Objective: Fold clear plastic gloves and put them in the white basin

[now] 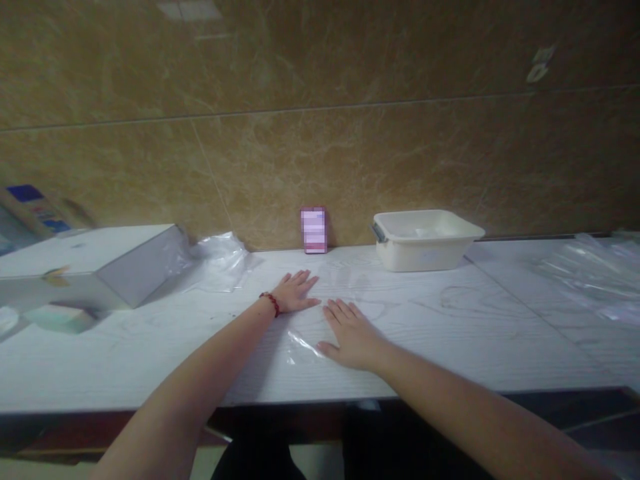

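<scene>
At the far left of the white bench (450, 333), a blue box (30, 203) leans on the brown wall. Next to it sits a big white box (90, 263), with a small pale green thing (60, 317) in front of it. A crumpled clear bag (220, 260) lies just beside the white box.

Near the middle is the left hand (295, 293), with a red bead band (270, 303) on the wrist. It lies flat on the bench with its fingers spread, so its grip is wide apart and holds nothing. Behind it a small pink card (313, 230) stands against the wall.

A thin clear sheet (305, 347) lies flat on the bench, near the front edge. The right hand (353, 333) rests flat on top of it, fingers apart, with nothing clamped. I cannot tell if the sheet reaches under the left hand too.

It looks like both hands are pressing the sheet down and smoothing it. To lift it, fingers would need to find an edge and pinch it, as it is thin and hard to see.

Further right, a white tub (425, 240) sits by the wall, and more clear bags (590, 273) lie at the far right.
</scene>
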### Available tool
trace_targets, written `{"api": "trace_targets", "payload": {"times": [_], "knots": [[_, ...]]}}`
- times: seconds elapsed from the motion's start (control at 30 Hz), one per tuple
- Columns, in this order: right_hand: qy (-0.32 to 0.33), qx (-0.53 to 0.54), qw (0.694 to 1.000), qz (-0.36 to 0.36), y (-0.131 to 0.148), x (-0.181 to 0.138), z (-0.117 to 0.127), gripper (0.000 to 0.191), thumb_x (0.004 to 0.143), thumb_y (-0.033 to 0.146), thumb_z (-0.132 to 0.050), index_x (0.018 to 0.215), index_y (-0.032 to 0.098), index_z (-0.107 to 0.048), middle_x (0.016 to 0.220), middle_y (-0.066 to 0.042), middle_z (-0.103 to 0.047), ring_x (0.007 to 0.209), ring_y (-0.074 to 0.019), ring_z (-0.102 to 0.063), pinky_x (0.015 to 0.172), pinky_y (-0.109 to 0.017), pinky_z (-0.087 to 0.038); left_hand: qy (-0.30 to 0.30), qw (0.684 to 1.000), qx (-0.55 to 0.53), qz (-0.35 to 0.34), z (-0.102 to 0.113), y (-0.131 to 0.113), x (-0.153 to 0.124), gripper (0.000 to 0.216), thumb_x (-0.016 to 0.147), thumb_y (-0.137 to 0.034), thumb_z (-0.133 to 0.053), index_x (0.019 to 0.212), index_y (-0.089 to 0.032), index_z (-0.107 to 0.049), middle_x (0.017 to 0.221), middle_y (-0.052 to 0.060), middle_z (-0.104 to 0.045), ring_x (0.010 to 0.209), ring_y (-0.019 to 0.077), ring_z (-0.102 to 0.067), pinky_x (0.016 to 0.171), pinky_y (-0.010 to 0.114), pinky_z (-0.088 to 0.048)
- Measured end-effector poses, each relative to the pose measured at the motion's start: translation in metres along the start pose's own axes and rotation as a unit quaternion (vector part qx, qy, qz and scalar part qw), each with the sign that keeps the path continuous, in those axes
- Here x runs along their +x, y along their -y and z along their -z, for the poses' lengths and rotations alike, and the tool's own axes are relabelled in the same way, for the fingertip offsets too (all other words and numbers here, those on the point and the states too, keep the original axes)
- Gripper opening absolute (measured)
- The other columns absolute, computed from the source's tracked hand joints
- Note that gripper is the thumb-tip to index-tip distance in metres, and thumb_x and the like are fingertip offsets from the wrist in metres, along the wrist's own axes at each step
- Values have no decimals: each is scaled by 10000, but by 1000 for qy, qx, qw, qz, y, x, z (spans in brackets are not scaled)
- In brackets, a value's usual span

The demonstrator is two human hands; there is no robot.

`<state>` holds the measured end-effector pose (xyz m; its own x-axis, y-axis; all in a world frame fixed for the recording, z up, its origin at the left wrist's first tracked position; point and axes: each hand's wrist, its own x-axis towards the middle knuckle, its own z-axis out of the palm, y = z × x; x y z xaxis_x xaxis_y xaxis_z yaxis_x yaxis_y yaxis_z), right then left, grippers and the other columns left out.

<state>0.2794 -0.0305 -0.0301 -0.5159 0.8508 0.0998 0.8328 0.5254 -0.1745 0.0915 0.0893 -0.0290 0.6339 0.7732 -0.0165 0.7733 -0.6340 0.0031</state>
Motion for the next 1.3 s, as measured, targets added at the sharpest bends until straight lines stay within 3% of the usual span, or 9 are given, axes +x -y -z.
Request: {"api": "trace_targets", "payload": {"times": [0.2, 0.37, 0.57, 0.8, 0.93, 1.1, 1.17, 1.3], "knots": [[4, 0, 1000, -3, 0, 1, 0, 744, 735, 599, -193, 1280, 92, -193, 1335, -121, -149, 1219, -250, -69, 974, -409, -32, -21, 997, -2, 71, 4, 17, -3, 571, 790, -511, -173, 1267, -200, -208, 1325, 108, -205, 1213, 242, -131, 936, 486, -74], [-5, 3, 1000, -1, -1, 1, -2, 731, 738, 592, -200, 1277, 97, -207, 1334, -119, -153, 1218, -253, -74, 975, -407, -28, -64, 997, 3, 36, 10, -11, -35, 598, 780, -526, -181, 1269, -182, -205, 1323, 107, -210, 1217, 239, -119, 950, 470, -68], [-17, 2, 1000, 0, -2, 2, -5, 736, 737, 595, -186, 1273, 92, -217, 1333, -120, -158, 1217, -254, -79, 975, -410, -30, -21, 1000, 8, 15, 3, -52, -84, 693, 755, -565, -174, 1276, -110, -182, 1315, 152, -203, 1209, 267, -138, 943, 484, -71], [-12, 8, 1000, -2, 1, 1, -7, 743, 733, 597, -210, 1276, 90, -208, 1331, -121, -167, 1218, -252, -74, 977, -413, -47, 31, 998, 5, 63, 8, -46, -105, 876, 621, -684, -297, 1287, -137, -140, 1327, 176, -110, 1201, 336, -92, 897, 549, -78], [-59, 70, 996, -14, -10, 7, 2, 661, 740, 557, -279, 1252, 139, -278, 1319, -95, -218, 1210, -228, -138, 966, -394, -149, 34, 997, -31, 69, 18, -34, -103, 832, 626, -645, -362, 1280, -166, -175, 1321, 152, -169, 1202, 308, -130, 918, 511, -112], [-257, 125, 953, -103, -50, 30, 40, 346, 807, 307, -280, 997, 183, -540, 1049, -70, -528, 1029, -161, -419, 892, -326, -304, -78, 984, -112, 117, 48, -15, -79, 437, 753, -372, -366, 1137, -175, -437, 1144, 63, -490, 1037, 172, -448, 892, 275, -303], [-269, 133, 945, -128, -63, 42, 56, 306, 796, 298, -312, 889, 179, -579, 931, -58, -578, 915, -152, -487, 818, -290, -367, -110, 969, -149, 162, 62, -7, -64, 349, 733, -320, -406, 1039, -191, -511, 933, 28, -610, 857, 149, -550, 793, 241, -379], [-256, 122, 947, -153, -60, 64, 73, 236, 757, 297, -396, 807, 169, -589, 819, -44, -601, 767, -143, -525, 699, -254, -402, -122, 954, -127, 243, 72, 12, -41, 330, 688, -428, -439, 810, -168, -603, 719, 39, -633, 701, 171, -571, 661, 248, -408]]}}
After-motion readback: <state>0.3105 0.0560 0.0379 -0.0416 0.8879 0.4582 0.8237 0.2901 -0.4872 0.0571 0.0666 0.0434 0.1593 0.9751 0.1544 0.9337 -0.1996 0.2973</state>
